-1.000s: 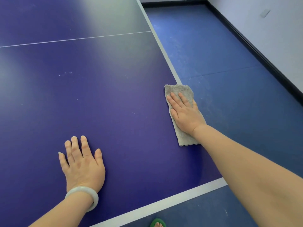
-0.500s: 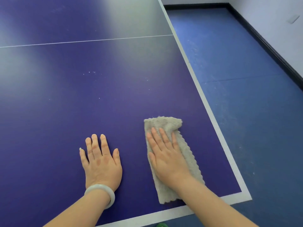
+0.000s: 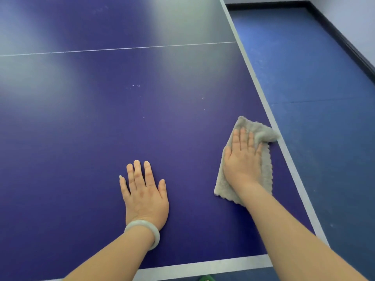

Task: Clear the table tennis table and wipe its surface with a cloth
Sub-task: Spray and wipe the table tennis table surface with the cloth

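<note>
We press our right hand [image 3: 242, 159] flat on the grey cloth [image 3: 252, 124] near the counter's [image 3: 101, 118] right edge, fingers [image 3: 242, 136] straight and slightly apart, probably to spread wiping pressure. Our left hand [image 3: 145, 191] lies flat on the counter with its fingers straight, likely bracing us.

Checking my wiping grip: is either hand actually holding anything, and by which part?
Nothing is gripped. The right hand presses flat on the middle of the cloth; the left hand rests flat on the table.
</note>
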A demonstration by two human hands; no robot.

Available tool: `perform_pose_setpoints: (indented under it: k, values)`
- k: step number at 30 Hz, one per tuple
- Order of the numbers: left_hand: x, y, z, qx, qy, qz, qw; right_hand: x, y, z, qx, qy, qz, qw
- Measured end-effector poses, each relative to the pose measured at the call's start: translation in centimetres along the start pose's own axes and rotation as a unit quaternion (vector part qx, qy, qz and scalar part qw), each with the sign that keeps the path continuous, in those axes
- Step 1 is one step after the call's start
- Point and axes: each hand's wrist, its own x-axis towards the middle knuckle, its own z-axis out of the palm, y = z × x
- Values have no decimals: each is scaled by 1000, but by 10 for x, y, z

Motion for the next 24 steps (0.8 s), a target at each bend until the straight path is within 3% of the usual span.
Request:
perform_pose_setpoints:
  k: [4,6,9,12,20,24]
  values:
    - [0,1,-1,-2,3,-1,1000,-37,-54,16,-18,-37,-261,964]
    - [0,1,-2,-3,3,-2,1000,-11,-41,9,-22,-57,-305,950]
    - [0,2,-1,-1,-3,-3,1000,41,19,-5,-40,-17,-156,987]
    - [1,2,-1,-3,-5,0,1000,61,73,-25,-39,-39,-10,998]
    - [0,-1,0,-22,3,4,1000,-64,109,-24,-28,-60,-97,993]
    - [-1,1,0,-19,-1,3,1000,-126,140,-26,-36,-55,-101,993]
